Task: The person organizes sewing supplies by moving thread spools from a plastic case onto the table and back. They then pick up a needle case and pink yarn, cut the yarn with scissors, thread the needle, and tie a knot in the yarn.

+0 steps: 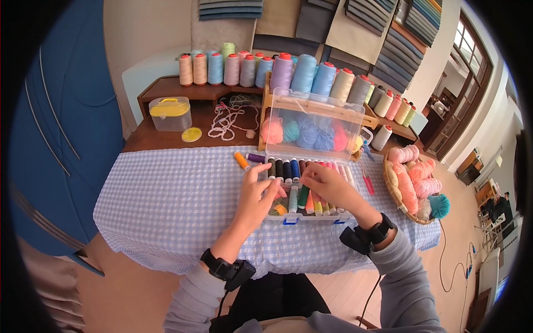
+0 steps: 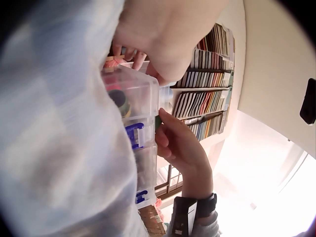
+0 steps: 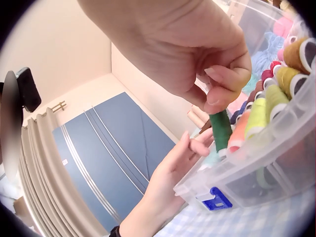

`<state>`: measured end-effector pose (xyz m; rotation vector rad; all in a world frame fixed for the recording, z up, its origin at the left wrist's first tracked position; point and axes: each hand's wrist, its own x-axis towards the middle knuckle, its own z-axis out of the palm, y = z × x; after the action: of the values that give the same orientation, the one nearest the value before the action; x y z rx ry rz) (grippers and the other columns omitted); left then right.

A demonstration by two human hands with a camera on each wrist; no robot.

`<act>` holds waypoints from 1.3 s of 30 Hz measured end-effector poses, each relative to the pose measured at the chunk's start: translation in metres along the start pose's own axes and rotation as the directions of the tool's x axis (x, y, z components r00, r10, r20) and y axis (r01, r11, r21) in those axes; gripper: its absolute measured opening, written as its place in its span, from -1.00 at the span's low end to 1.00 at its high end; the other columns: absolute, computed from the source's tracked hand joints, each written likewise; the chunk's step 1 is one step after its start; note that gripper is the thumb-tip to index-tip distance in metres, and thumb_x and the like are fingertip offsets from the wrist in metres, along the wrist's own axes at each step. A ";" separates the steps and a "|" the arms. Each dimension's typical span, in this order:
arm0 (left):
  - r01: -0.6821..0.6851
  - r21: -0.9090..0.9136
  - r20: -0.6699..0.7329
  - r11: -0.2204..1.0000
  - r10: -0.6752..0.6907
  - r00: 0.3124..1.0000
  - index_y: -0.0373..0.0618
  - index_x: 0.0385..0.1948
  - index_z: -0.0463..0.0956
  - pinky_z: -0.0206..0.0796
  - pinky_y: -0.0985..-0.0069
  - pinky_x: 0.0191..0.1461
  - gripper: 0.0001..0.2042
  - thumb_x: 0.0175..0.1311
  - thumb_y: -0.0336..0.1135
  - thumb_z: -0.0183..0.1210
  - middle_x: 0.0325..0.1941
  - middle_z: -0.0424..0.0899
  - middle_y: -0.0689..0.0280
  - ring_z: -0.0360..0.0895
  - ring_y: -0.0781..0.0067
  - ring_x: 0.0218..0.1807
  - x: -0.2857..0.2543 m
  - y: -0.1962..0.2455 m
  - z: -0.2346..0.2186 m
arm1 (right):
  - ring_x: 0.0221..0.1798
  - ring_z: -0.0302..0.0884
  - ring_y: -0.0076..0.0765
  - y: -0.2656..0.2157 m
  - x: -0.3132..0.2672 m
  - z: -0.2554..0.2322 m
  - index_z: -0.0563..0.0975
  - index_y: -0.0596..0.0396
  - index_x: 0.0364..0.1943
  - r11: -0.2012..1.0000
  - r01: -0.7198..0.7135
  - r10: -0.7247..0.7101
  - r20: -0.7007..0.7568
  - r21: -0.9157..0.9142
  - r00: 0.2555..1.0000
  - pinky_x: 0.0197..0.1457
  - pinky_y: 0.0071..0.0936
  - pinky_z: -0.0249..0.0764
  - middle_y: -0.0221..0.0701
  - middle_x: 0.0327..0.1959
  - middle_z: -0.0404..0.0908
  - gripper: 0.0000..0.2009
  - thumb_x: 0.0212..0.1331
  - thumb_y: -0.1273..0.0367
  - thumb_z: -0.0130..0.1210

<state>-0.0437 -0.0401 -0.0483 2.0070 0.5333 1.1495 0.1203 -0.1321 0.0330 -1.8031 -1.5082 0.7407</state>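
A clear plastic thread box [image 1: 311, 218] with its lid raised holds rows of colored thread spools. My right hand [image 1: 328, 186] pinches the upper end of a dark green thread spool [image 3: 220, 132], which stands tilted in the front row beside an orange spool [image 3: 240, 131]. My left hand [image 1: 255, 197] hovers at the box's left end with its fingers loosely bent and apart, close to a pale blue spool [image 1: 293, 198]. In the right wrist view, its fingertips show just behind the green spool. An orange-yellow spool [image 1: 280, 210] lies in the left front corner.
An orange spool [image 1: 242, 161] and a purple spool [image 1: 255, 158] lie on the checked cloth [image 1: 166, 194] behind the left hand. A basket of yarn [image 1: 413, 183] stands at right. Large thread cones [image 1: 282, 71] line the back shelf; a yellow-lidded tub [image 1: 170, 115] sits at back left.
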 end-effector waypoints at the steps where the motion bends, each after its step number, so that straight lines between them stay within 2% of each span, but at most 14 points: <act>1: 0.001 0.000 0.001 1.000 -0.001 1.000 -0.08 -0.59 0.61 -0.07 0.26 0.25 -0.71 0.24 -0.20 -0.01 0.09 0.31 0.13 0.16 0.09 0.19 0.000 0.000 -0.001 | -0.79 0.32 -0.60 0.000 0.001 -0.002 0.39 0.19 -0.37 1.000 -0.001 0.001 0.000 0.000 1.000 -0.70 -0.60 0.19 -0.44 -0.78 0.41 -0.81 0.19 0.31 -0.02; 3: 0.063 -0.044 0.025 0.997 -0.062 0.998 -0.16 -0.58 0.58 -0.10 0.35 0.26 -0.65 0.29 -0.19 -0.10 0.10 0.28 0.18 0.12 0.23 0.21 0.000 0.003 -0.003 | -0.79 0.29 -0.60 0.001 0.003 -0.007 0.40 0.19 -0.36 1.000 0.002 -0.002 -0.010 0.007 1.000 -0.72 -0.61 0.16 -0.45 -0.80 0.38 -0.81 0.19 0.31 -0.03; 7: 0.053 -0.031 0.013 0.998 -0.053 0.999 -0.16 -0.58 0.58 -0.09 0.36 0.26 -0.64 0.29 -0.19 -0.11 0.10 0.28 0.18 0.13 0.25 0.20 0.000 0.002 -0.002 | -0.79 0.29 -0.61 -0.002 0.002 -0.025 0.41 0.20 -0.39 0.997 -0.025 0.030 -0.067 0.070 0.997 -0.73 -0.61 0.15 -0.45 -0.80 0.37 -0.81 0.19 0.32 -0.03; 11: 0.041 -0.052 -0.004 0.998 -0.041 0.999 -0.14 -0.61 0.58 -0.04 0.30 0.23 -0.66 0.28 -0.20 -0.07 0.04 0.32 0.13 0.17 0.13 0.16 0.000 0.004 -0.002 | -0.77 0.34 -0.51 0.004 -0.003 -0.042 0.44 0.24 -0.45 0.979 0.048 -0.065 -0.085 -0.198 0.994 -0.68 -0.54 0.22 -0.40 -0.81 0.37 -0.77 0.16 0.31 -0.02; 13: 0.048 -0.051 0.015 0.998 -0.048 0.999 -0.15 -0.61 0.58 -0.04 0.30 0.23 -0.65 0.28 -0.20 -0.07 0.04 0.32 0.13 0.17 0.13 0.15 0.001 0.005 -0.002 | -0.77 0.36 -0.45 0.000 -0.011 -0.043 0.45 0.24 -0.45 0.928 -0.124 0.152 0.053 -0.351 0.987 -0.67 -0.50 0.25 -0.37 -0.82 0.37 -0.75 0.16 0.29 -0.04; 15: 0.135 -0.130 0.072 0.982 -0.126 0.989 -0.17 -0.63 0.56 -0.01 0.40 0.21 -0.61 0.31 -0.19 -0.14 0.08 0.28 0.19 0.17 0.28 0.16 0.001 0.010 -0.002 | -0.77 0.38 -0.42 0.013 -0.012 -0.037 0.44 0.21 -0.42 0.929 -0.109 0.143 0.071 -0.353 0.987 -0.61 -0.47 0.30 -0.37 -0.83 0.39 -0.75 0.18 0.27 -0.06; 19: 0.102 -0.091 0.066 0.991 -0.097 0.993 -0.17 -0.63 0.56 0.05 0.43 0.16 -0.60 0.32 -0.18 -0.14 0.08 0.28 0.19 0.19 0.29 0.15 0.000 0.003 -0.002 | -0.76 0.40 -0.38 0.021 -0.013 -0.026 0.40 0.15 -0.37 0.938 -0.083 0.098 0.028 -0.337 0.995 -0.37 -0.51 0.33 -0.38 -0.82 0.41 -0.80 0.16 0.27 -0.04; 21: 0.028 0.020 0.045 0.999 -0.029 0.999 -0.17 -0.64 0.55 0.10 0.46 0.12 -0.60 0.32 -0.18 -0.14 0.07 0.29 0.20 0.20 0.31 0.13 0.000 0.001 -0.002 | -0.74 0.41 -0.38 0.020 -0.014 -0.025 0.38 0.14 -0.40 0.910 0.066 -0.074 -0.003 -0.409 0.997 -0.31 -0.51 0.33 -0.36 -0.81 0.41 -0.81 0.15 0.29 -0.02; 25: 0.050 -0.008 0.049 0.999 -0.049 0.998 -0.18 -0.64 0.55 0.15 0.48 0.07 -0.60 0.32 -0.19 -0.14 0.07 0.29 0.20 0.22 0.33 0.11 0.000 0.005 -0.003 | -0.70 0.43 -0.42 0.011 -0.018 -0.032 0.35 0.13 -0.38 0.897 0.071 -0.080 -0.002 -0.437 0.997 -0.43 -0.52 0.35 -0.37 -0.76 0.43 -0.84 0.12 0.34 0.02; 27: 0.111 -0.125 0.063 0.986 -0.104 0.993 -0.19 -0.65 0.54 0.18 0.50 0.02 -0.60 0.32 -0.19 -0.14 0.06 0.29 0.20 0.28 0.38 0.04 0.000 0.010 -0.003 | -0.70 0.44 -0.54 0.003 -0.022 -0.038 0.35 0.13 -0.27 0.962 -0.100 0.131 0.108 -0.254 0.986 -0.68 -0.62 0.29 -0.42 -0.69 0.48 -0.83 0.12 0.39 0.04; 31: 0.162 -0.158 0.092 0.974 -0.149 0.985 -0.21 -0.64 0.54 0.20 0.52 -0.01 -0.60 0.32 -0.20 -0.14 0.06 0.30 0.20 0.33 0.42 -0.03 0.001 0.011 -0.003 | -0.67 0.45 -0.56 0.005 -0.025 -0.038 0.36 0.13 -0.24 0.960 -0.116 0.154 0.138 -0.254 0.978 -0.65 -0.63 0.30 -0.43 -0.66 0.50 -0.81 0.10 0.39 0.05; 33: 0.116 -0.135 0.086 0.984 -0.105 0.991 -0.22 -0.62 0.55 0.42 0.55 -0.11 -0.64 0.29 -0.22 -0.08 0.04 0.27 0.15 0.24 0.25 0.11 0.001 0.007 -0.003 | -0.67 0.44 -0.56 0.004 -0.024 -0.038 0.37 0.14 -0.22 0.962 -0.126 0.169 0.167 -0.241 0.971 -0.64 -0.64 0.31 -0.43 -0.65 0.50 -0.78 0.09 0.38 0.07; 37: 0.118 -0.136 0.099 0.984 -0.105 0.989 -0.22 -0.60 0.56 0.42 0.57 -0.11 -0.65 0.29 -0.22 -0.08 0.04 0.27 0.15 0.23 0.26 0.12 0.002 0.008 -0.003 | -0.67 0.44 -0.46 0.007 -0.022 -0.031 0.40 0.16 -0.26 0.951 -0.124 0.165 0.127 -0.284 0.978 -0.58 -0.55 0.32 -0.39 -0.67 0.48 -0.77 0.03 0.37 0.11; 39: 0.105 -0.130 0.075 0.986 -0.096 0.993 -0.20 -0.58 0.57 0.31 0.49 0.03 -0.66 0.29 -0.22 -0.08 0.04 0.28 0.16 0.21 0.25 0.13 0.001 0.012 -0.004 | -0.64 0.45 -0.37 0.014 -0.020 -0.028 0.42 0.16 -0.33 0.937 -0.028 0.054 0.067 -0.348 0.996 -0.44 -0.48 0.35 -0.36 -0.67 0.48 -0.76 -0.03 0.33 0.14</act>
<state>-0.0463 -0.0453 -0.0375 1.8757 0.5031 1.0244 0.1473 -0.1567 0.0393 -2.0896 -1.7426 0.5946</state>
